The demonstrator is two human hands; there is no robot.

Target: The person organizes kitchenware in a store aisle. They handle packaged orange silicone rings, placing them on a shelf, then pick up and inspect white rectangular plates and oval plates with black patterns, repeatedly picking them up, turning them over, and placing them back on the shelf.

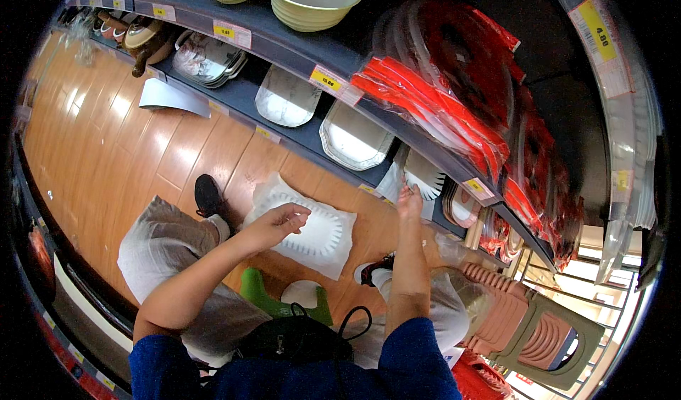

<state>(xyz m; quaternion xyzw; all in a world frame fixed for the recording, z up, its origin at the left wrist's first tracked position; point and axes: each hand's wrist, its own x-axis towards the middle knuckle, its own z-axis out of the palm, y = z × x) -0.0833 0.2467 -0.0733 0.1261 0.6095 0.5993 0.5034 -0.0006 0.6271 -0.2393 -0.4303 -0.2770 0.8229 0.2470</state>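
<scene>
My left hand (pixel 282 223) hovers over a white tray (pixel 314 229) with a dark-striped, fluted rim. Its fingers are loosely bent and hold nothing. That tray lies on a white wrapping sheet (pixel 339 264) on the floor between my feet. My right hand (pixel 410 202) reaches to the lower shelf, its fingertips at the edge of a similar stripe-rimmed tray (pixel 423 168). A white sheet (pixel 392 179) sits close beside those fingers. Whether they grip the tray or the sheet is too small to tell.
The upper shelf edge (pixel 290 64) overhangs the lower trays. Red plastic-wrapped packages (pixel 441 112) jut out above my right hand. A green plastic stool (pixel 266 293) stands under me. Stacked brown stools (pixel 500 309) are at right. Octagonal trays (pixel 356 136) line the lower shelf.
</scene>
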